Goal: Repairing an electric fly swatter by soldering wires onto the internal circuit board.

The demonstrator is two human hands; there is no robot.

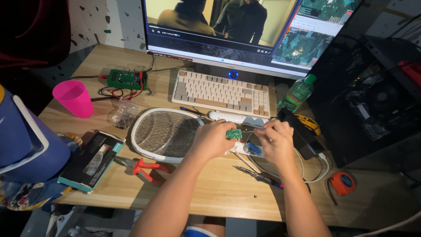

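Both hands meet mid-desk, toward its front edge: left hand (212, 139) pinches a small green circuit board (233, 134) steady above the opened racket handle (245, 148), right hand (275, 140) curled closed beside it, apparently gripping fine wires.

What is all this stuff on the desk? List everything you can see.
circuit board: one, green, held between both hands
racket-shaped swatter: one, white, desk centre
keyboard: one, beige, below monitor
monitor: one, lit, rear
multimeter: one, green, rear left
cup: one, pink, left
pliers: one, red-handled, front left
soldering iron: one, dark, front
bottle: one, green, right
tape measure: one, orange, front right
left hand: on board
right hand: beside board
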